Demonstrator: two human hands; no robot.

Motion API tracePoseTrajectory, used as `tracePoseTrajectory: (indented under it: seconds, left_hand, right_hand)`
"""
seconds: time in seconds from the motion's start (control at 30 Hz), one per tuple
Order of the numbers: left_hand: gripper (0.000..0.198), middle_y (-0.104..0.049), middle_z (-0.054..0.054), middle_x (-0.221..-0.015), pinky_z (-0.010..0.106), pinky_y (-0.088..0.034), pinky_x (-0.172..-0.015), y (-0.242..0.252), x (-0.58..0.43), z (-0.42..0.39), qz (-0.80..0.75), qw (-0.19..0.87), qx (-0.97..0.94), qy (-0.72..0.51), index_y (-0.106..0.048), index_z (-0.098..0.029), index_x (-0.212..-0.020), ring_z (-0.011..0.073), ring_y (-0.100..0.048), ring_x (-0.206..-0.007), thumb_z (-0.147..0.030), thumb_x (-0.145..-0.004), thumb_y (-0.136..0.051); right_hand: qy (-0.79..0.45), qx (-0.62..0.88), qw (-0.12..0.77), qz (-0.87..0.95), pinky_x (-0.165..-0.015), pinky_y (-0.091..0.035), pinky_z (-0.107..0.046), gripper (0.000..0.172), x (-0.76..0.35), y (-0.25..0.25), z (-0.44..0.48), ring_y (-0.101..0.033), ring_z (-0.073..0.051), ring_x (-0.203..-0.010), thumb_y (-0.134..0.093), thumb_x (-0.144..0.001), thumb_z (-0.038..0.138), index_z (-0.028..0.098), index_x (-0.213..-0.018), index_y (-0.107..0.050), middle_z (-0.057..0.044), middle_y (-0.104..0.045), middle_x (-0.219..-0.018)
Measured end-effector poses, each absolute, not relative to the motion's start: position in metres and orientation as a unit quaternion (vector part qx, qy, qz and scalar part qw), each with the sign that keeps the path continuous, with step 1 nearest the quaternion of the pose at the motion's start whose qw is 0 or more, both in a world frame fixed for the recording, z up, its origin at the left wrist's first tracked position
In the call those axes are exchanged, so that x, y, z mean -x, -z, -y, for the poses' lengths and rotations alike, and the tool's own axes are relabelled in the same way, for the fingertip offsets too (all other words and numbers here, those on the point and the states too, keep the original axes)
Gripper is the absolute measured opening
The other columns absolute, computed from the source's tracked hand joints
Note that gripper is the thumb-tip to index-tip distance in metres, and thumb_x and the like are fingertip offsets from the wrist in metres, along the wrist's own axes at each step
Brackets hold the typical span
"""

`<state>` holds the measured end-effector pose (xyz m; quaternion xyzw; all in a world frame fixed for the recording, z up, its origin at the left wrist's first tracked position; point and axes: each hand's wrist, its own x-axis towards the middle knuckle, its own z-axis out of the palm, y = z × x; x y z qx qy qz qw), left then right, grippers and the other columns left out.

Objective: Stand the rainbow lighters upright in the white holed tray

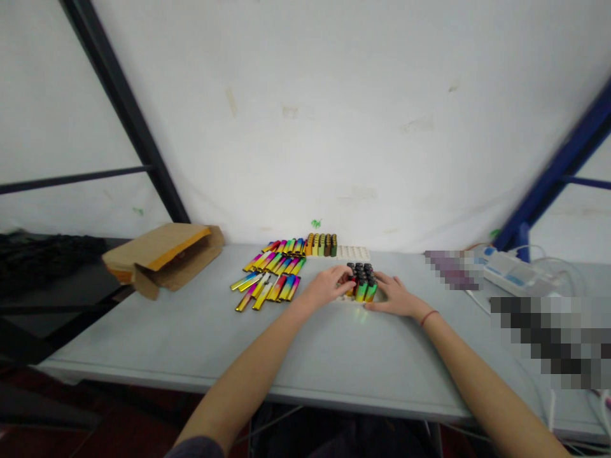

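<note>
A small tray (354, 254) on the grey table (191, 343) holds a block of upright rainbow-coloured lighters (361, 280) with black tops. My left hand (328, 284) rests against the left side of that block, its fingers curled on the lighters. My right hand (394, 294) presses against the right side of the block, fingers together. A heap of loose rainbow lighters (272, 272) lies flat just left of my left hand. Behind the heap, a short row of yellow and dark lighters (321, 244) stands upright.
An open brown cardboard box (162, 256) lies on its side at the table's left. A white power strip (508, 271) with cables sits at the right. A white wall rises behind, with a dark frame bar (124, 108) at left and a blue one (558, 172) at right.
</note>
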<state>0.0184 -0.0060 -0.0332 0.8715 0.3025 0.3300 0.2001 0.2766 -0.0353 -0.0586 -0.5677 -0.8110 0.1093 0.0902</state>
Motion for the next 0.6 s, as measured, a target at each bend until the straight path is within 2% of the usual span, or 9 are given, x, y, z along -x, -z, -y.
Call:
tracePoseTrajectory:
  seconds: [0.17, 0.33, 0.47, 0.6]
  left_hand:
    - [0.03, -0.071, 0.006, -0.106, 0.031, -0.052, -0.088, 0.023, -0.013, 0.006, -0.295, 0.16, -0.887, -0.318, -0.064, -0.022, -0.118, 0.0192, -0.067, -0.092, -0.042, -0.099, -0.051]
    - [0.036, -0.071, 0.017, -0.113, 0.045, -0.045, -0.096, 0.013, 0.013, -0.009, -0.554, -0.021, -0.783, -0.282, -0.072, -0.017, -0.108, 0.0313, -0.062, -0.11, -0.028, -0.102, -0.038]
    - [0.031, -0.066, 0.022, -0.125, 0.054, -0.041, -0.096, 0.017, 0.035, -0.019, -0.672, -0.06, -0.717, -0.174, -0.075, -0.017, -0.106, 0.0407, -0.053, -0.121, -0.031, -0.097, -0.049]
    - [0.028, -0.066, 0.02, -0.128, 0.054, -0.039, -0.098, 0.024, 0.032, -0.02, -0.678, -0.051, -0.721, -0.134, -0.074, -0.019, -0.11, 0.0392, -0.052, -0.122, -0.035, -0.095, -0.055]
  right_hand:
    - [-0.105, 0.563, 0.091, 0.815, -0.121, -0.018, -0.066, 0.097, -0.278, 0.062, 0.034, -0.032, -0.041, -0.15, -0.056, -0.079, 0.082, 0.023, -0.155, -0.045, -0.02, -0.035, -0.163]
    - [-0.105, 0.558, 0.105, 0.817, -0.121, -0.018, -0.066, 0.098, -0.279, 0.064, 0.034, -0.033, -0.043, -0.149, -0.056, -0.079, 0.083, 0.022, -0.154, -0.046, -0.02, -0.036, -0.163]
    - [-0.111, 0.561, 0.102, 0.814, -0.121, -0.017, -0.068, 0.098, -0.278, 0.06, 0.036, -0.032, -0.044, -0.149, -0.056, -0.079, 0.082, 0.021, -0.154, -0.046, -0.02, -0.036, -0.163]
    - [-0.117, 0.563, 0.096, 0.813, -0.121, -0.017, -0.068, 0.1, -0.277, 0.057, 0.037, -0.032, -0.044, -0.149, -0.057, -0.078, 0.083, 0.019, -0.154, -0.048, -0.021, -0.036, -0.163]
